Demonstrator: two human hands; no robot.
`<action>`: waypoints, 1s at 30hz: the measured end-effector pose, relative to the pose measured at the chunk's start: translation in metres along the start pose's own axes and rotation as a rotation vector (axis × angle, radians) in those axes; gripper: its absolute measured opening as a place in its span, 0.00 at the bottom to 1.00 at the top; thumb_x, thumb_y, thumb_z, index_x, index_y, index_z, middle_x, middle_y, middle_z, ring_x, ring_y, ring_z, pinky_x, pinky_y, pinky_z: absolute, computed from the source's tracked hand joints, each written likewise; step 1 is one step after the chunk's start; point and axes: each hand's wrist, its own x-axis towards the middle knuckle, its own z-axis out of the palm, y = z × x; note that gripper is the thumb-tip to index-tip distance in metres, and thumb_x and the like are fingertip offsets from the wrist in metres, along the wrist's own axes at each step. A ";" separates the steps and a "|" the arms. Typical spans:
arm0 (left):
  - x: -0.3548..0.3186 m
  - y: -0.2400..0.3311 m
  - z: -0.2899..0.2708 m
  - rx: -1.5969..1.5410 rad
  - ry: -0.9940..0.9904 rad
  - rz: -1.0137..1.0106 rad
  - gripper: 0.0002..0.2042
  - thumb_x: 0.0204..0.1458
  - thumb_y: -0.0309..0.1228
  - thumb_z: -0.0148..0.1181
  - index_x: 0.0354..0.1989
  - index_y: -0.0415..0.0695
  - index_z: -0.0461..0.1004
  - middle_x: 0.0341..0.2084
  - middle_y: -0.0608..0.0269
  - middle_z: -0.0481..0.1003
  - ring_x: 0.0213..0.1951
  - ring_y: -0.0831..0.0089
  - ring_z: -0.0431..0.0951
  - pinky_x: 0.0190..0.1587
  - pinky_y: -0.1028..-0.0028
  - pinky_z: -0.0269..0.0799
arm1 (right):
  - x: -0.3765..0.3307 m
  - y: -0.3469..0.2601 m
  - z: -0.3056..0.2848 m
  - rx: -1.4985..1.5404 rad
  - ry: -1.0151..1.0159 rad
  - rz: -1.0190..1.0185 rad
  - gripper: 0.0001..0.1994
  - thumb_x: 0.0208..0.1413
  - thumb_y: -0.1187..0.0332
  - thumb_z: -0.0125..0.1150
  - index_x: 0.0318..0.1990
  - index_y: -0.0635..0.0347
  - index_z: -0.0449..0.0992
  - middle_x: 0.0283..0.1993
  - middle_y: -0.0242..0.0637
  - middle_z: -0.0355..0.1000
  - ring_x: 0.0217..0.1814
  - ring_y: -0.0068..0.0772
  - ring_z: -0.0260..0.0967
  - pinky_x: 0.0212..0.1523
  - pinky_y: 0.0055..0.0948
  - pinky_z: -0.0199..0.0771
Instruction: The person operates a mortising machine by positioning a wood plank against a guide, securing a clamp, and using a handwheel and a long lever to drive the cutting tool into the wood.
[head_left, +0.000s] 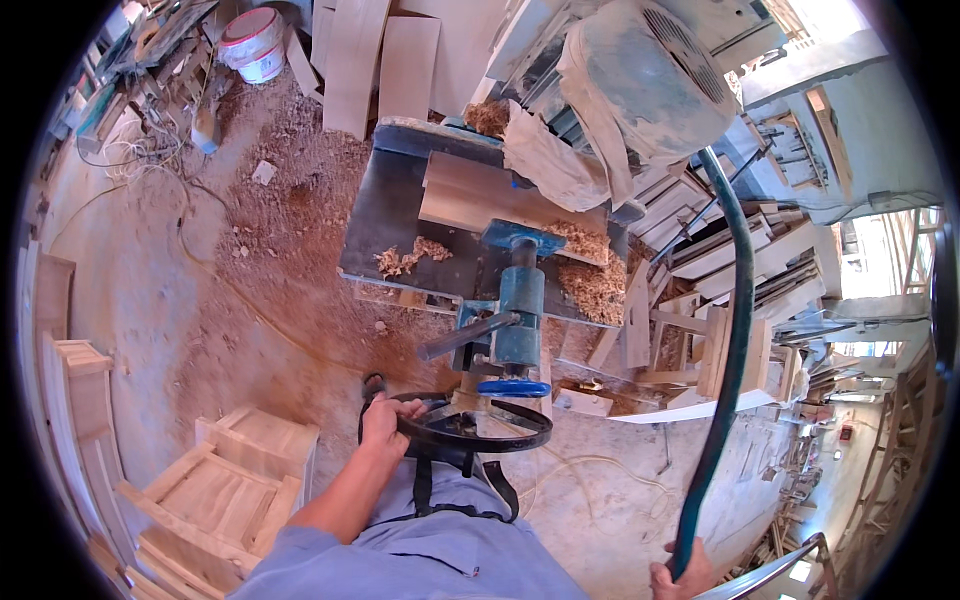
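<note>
dusty reddish workshop floor (285, 215) surrounds a dark metal table (390, 205) bearing a pale, flat wooden board (480, 195) at one o'clock from the left hand (384, 422), its long axis ten-to-four. that nearer hand grasps the nine-o'clock rim of a black round handwheel (490, 444); the right hand (690, 573) clasps the low end of a long dark-green bar (738, 330) running toward twelve.

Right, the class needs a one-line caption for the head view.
Left hand on a black wheel, right hand on a green bar; a board and shavings ahead.
</note>
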 end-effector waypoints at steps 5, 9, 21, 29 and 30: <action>0.000 0.006 0.006 0.029 0.067 -0.020 0.46 0.43 0.08 0.41 0.75 0.54 0.40 0.39 0.46 0.64 0.36 0.57 0.75 0.43 0.57 0.80 | 0.007 -0.044 0.035 -0.119 0.164 -0.268 0.18 0.57 0.66 0.65 0.54 0.61 0.74 0.40 0.45 0.77 0.39 0.42 0.75 0.44 0.40 0.75; 0.003 0.004 -0.002 0.021 -0.048 -0.022 0.43 0.42 0.07 0.42 0.71 0.52 0.44 0.36 0.50 0.66 0.35 0.58 0.76 0.42 0.58 0.81 | 0.013 -0.064 0.059 -0.041 0.212 -0.167 0.17 0.54 0.68 0.66 0.50 0.62 0.76 0.42 0.48 0.78 0.43 0.47 0.77 0.47 0.41 0.76; 0.005 0.003 -0.010 0.016 -0.116 -0.041 0.27 0.41 0.10 0.42 0.49 0.53 0.61 0.30 0.56 0.65 0.33 0.57 0.74 0.41 0.56 0.80 | 0.038 -0.061 0.086 -0.062 0.244 -0.294 0.16 0.51 0.71 0.66 0.49 0.64 0.76 0.43 0.49 0.78 0.47 0.51 0.76 0.51 0.43 0.74; -0.008 0.003 0.008 0.061 -0.053 -0.017 0.29 0.38 0.10 0.42 0.51 0.51 0.60 0.29 0.55 0.64 0.34 0.60 0.73 0.38 0.61 0.79 | 0.061 -0.028 0.107 0.170 0.282 -0.214 0.15 0.43 0.73 0.72 0.39 0.64 0.74 0.24 0.37 0.73 0.25 0.25 0.73 0.31 0.27 0.72; -0.007 0.002 0.008 0.054 -0.050 -0.012 0.30 0.38 0.09 0.42 0.52 0.50 0.60 0.29 0.55 0.64 0.34 0.60 0.73 0.38 0.62 0.79 | 0.059 -0.033 0.106 0.172 0.278 -0.211 0.14 0.45 0.74 0.70 0.39 0.64 0.74 0.24 0.36 0.72 0.25 0.25 0.72 0.30 0.26 0.71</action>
